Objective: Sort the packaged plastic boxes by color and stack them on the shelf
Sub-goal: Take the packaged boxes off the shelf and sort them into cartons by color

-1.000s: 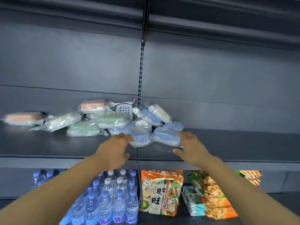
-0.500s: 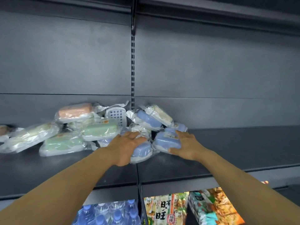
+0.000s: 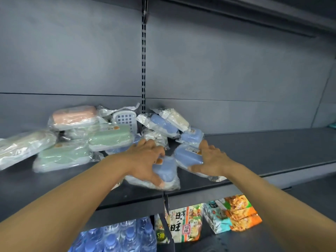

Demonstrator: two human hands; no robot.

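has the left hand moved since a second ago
Yes. The left hand went forward from the shelf edge onto a blue box.

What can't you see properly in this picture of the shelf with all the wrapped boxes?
- Left hand fingertips: head view, hidden over the blue box.
- Orange label on the right blue box: too small to read.
- Green box: blurred.
- Water bottles: cut off by the bottom edge.

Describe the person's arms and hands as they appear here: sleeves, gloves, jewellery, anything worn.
Both forearms are bare as far as the frame shows; no sleeve is visible. The left hand and right hand wear no gloves, and no watch, bracelet or ring can be seen.
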